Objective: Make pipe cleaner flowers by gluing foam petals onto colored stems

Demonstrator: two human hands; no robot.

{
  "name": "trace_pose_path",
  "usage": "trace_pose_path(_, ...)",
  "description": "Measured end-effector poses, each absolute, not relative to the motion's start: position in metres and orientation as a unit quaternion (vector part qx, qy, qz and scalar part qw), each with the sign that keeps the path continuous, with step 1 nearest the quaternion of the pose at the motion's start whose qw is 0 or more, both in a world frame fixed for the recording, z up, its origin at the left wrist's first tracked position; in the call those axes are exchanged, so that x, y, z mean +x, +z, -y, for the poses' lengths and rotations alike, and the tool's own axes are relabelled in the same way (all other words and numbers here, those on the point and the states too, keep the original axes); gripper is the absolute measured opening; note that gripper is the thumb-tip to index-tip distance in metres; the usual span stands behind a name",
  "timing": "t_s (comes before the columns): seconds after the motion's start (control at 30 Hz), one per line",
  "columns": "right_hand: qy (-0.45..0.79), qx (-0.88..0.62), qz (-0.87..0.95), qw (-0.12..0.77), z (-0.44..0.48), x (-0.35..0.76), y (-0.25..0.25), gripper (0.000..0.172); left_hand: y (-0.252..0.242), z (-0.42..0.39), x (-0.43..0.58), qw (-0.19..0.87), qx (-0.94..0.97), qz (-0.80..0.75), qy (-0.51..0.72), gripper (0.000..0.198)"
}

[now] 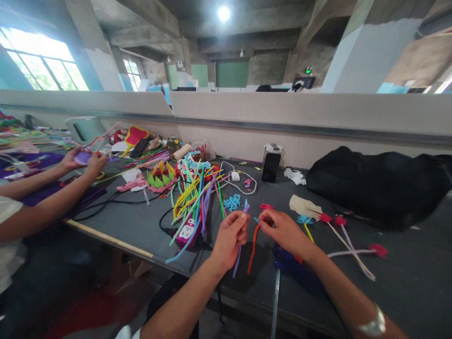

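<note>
My left hand [231, 238] is closed in a pinch on a purple pipe cleaner [237, 261] that hangs down from its fingers. My right hand [282, 230] is also closed, pinching the top of an orange pipe cleaner [253, 249] that curves downward between the two hands. Both hands hover just above the dark grey table [406, 282] near its front edge. A small blue pipe-cleaner piece [232, 202] lies just beyond my left hand, and a red one [266, 206] lies just beyond my right hand.
A heap of coloured pipe cleaners [192, 195] lies left of my hands over a pink power strip [186, 233]. Finished pipe-cleaner flowers [348, 238] lie to the right, with a black bag [374, 186] behind. Another person's hands [83, 160] work at far left. A phone [270, 167] stands by the partition.
</note>
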State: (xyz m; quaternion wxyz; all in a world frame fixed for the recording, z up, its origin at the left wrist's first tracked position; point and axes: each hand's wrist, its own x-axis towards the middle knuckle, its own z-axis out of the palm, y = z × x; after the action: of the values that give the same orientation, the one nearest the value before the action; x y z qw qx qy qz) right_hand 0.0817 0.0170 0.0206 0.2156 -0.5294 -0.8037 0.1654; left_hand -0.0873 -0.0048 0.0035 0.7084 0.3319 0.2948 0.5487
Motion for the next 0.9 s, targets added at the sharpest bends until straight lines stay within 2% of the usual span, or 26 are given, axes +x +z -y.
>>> trace_pose_path(0.1,0.185,-0.549,0.77,0.265,0.023,0.094,0.022,0.014,0.003,0.011,-0.073,0.715,0.362,-0.311,0.511,0.029)
trace_pose_path(0.2,0.172,-0.572,0.754,0.272,0.046,0.103,0.016,0.011,-0.002,0.017,-0.059,0.712,0.417,-0.32,0.466,0.026)
trace_pose_path(0.43,0.169,-0.583,0.738,0.293,0.055,0.117,0.004,0.012,-0.011,0.024,-0.043,0.623,0.538,-0.376,0.427,0.024)
trace_pose_path(0.67,0.198,-0.603,0.653,0.414,0.055,0.129,0.008,0.021,-0.018,0.021,-0.042,0.648,0.496,-0.372,0.443,0.029)
trace_pose_path(0.9,0.261,-0.574,0.655,0.416,0.059,0.121,0.003,0.021,-0.017,0.024,-0.04,0.672,0.485,-0.347,0.438,0.029)
